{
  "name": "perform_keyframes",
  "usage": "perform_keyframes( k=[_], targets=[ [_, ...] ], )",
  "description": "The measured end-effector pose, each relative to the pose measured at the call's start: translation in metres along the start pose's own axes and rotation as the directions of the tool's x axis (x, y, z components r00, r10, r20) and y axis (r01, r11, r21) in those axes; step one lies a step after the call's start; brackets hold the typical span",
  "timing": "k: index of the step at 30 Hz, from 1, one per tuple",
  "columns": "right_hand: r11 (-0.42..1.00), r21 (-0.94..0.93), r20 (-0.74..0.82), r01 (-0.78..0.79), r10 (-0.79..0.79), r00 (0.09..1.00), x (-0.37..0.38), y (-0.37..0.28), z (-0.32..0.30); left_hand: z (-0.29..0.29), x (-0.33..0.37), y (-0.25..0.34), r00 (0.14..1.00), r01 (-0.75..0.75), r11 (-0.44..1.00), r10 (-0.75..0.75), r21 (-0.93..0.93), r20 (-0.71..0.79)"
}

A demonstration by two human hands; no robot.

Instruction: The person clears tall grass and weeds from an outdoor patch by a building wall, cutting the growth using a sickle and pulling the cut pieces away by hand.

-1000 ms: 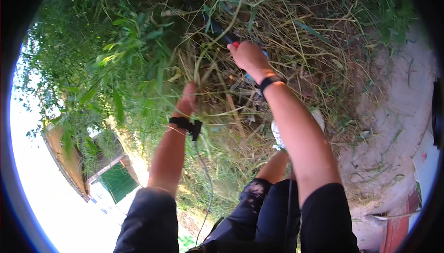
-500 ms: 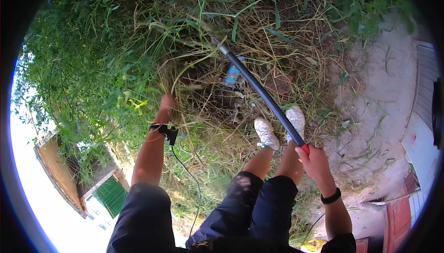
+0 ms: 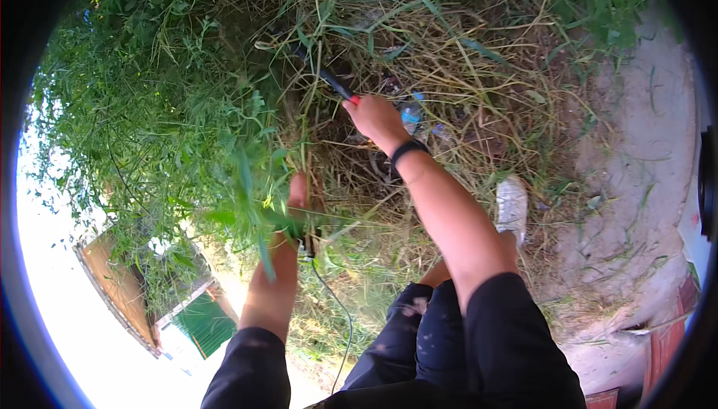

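Observation:
My right hand [image 3: 375,120] is closed around the red-ended grip of a long-handled sickle [image 3: 334,82]. Its black shaft reaches up and left into the tangle, and the head is hidden among the stems. Lower down and to the left, my left hand [image 3: 298,188] is closed on grass stalks [image 3: 307,158], partly covered by leaves. Long green and dry grass [image 3: 456,50] lies matted around both hands. A blue-labelled clear plastic bottle [image 3: 410,114] rests in the litter just right of my right hand.
Dense leafy weeds [image 3: 164,125] stand at the left. One white shoe [image 3: 511,203] shows on the ground; my right arm hides the other. Bare pale ground [image 3: 624,155] runs along the right. A cable [image 3: 340,300] hangs from my left wrist. A green panel [image 3: 206,324] stands far left.
My right hand has swung the sickle up and left, from beside my leg into the grass. My left hand has shifted slightly right and down in the view, still among the stalks.

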State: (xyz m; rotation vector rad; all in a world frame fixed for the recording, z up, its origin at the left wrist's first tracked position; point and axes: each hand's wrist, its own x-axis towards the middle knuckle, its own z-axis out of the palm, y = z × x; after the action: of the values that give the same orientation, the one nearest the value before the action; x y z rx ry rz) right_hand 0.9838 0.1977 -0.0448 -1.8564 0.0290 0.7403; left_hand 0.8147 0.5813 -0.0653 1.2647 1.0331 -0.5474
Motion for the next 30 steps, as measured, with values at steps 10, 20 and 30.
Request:
perform_keyframes(
  k=[10, 20, 30],
  targets=[
    [0.966, 0.045, 0.236, -0.255, 0.238, 0.942, -0.108, 0.102, 0.003, 0.03, 0.022, -0.056, 0.951, 0.257, 0.896, -0.168, -0.361, 0.26],
    [0.892, 0.329, 0.151, -0.31, 0.275, 0.95, -0.068, 0.016, 0.058, 0.028, 0.039, -0.076, 0.894, -0.11, 0.296, 0.447, 0.949, -0.036],
    [0.8, 0.596, -0.023, -0.073, 0.109, 0.994, 0.004, -0.017, 0.095, 0.053, -0.005, -0.067, 0.841, -0.259, 0.111, 0.514, 0.96, 0.167]
  ],
)
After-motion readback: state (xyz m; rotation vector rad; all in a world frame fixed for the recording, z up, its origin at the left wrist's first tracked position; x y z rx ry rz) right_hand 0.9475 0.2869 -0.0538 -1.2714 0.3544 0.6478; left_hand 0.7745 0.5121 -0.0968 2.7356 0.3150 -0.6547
